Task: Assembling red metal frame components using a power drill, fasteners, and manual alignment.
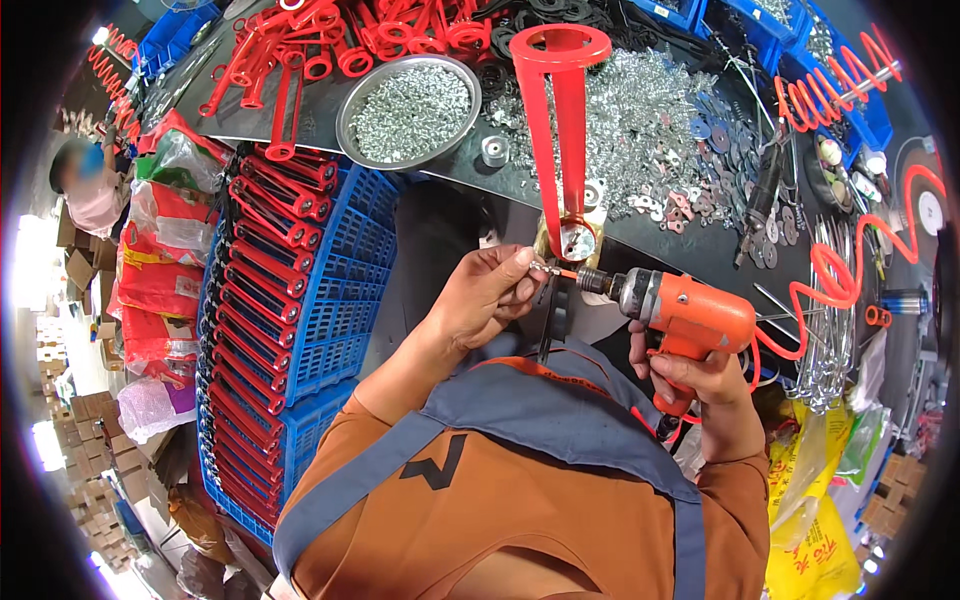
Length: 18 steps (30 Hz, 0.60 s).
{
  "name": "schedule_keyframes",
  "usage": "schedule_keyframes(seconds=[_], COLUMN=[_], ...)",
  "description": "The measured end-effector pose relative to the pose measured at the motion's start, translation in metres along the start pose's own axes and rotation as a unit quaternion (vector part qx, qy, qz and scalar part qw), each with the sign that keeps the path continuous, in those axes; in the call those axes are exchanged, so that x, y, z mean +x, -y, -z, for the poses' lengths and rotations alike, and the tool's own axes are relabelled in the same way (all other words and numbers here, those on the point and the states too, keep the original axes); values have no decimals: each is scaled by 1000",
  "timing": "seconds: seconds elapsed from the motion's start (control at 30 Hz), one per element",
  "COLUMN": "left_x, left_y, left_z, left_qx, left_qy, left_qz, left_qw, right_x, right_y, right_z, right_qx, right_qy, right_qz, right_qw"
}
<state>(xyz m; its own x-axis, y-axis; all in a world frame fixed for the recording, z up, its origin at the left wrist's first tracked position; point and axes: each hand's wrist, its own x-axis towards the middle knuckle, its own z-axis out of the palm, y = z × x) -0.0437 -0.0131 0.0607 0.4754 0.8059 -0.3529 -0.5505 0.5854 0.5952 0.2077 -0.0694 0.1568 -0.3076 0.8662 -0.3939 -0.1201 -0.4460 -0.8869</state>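
A: Grip first. Our right hand (700, 385) wraps closed around the handle of the orange air screwdriver (680, 312), its nose pointing left. Our left hand (490, 295) pinches a small screw (545, 268) between thumb and fingertips, right at the driver's bit.

B: And the part?

A: The red bracket (560, 130) stands upright at the edge of the dark workbench (450, 165), ring end up, foot just above the screw and bit.

B: Our advice for this step?

A: We judge it best to seat the screw square on the bit, line it up with the hole in the foot, and clear our fingertips before squeezing the trigger. A tilted screw could cross-thread.

B: Outward, then.

A: Round metal bowl of screws (410, 110) left of the bracket; loose washers beyond. Blue crate (340, 270) of stacked red parts below the bench. A red coiled hose (840, 280) runs from the driver.

B: Packages?

A: Red and yellow sacks (160, 270) piled far left, clear bags among them; yellow plastic bags (820, 540) lower right, red print; brown cartons (95, 470) at the left rim.
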Motion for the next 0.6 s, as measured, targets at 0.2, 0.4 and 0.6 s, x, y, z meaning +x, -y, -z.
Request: schedule_keyframes(seconds=[0.2, 0.4, 0.6], left_x=[3, 5, 8], left_y=[14, 15, 22], left_z=[-6, -2, 1], left_qx=[169, 223, 366], left_qy=[-62, -84, -100], left_qz=[-83, -79, -239], left_qw=[980, 968, 894], right_x=[0, 5, -3], right_y=[-5, -12, -2], right_z=[13, 23, 30], right_qx=[-17, -48, -84], right_qy=[25, 74, -2], right_qz=[-10, 37, 73], right_qw=[999, 995, 994])
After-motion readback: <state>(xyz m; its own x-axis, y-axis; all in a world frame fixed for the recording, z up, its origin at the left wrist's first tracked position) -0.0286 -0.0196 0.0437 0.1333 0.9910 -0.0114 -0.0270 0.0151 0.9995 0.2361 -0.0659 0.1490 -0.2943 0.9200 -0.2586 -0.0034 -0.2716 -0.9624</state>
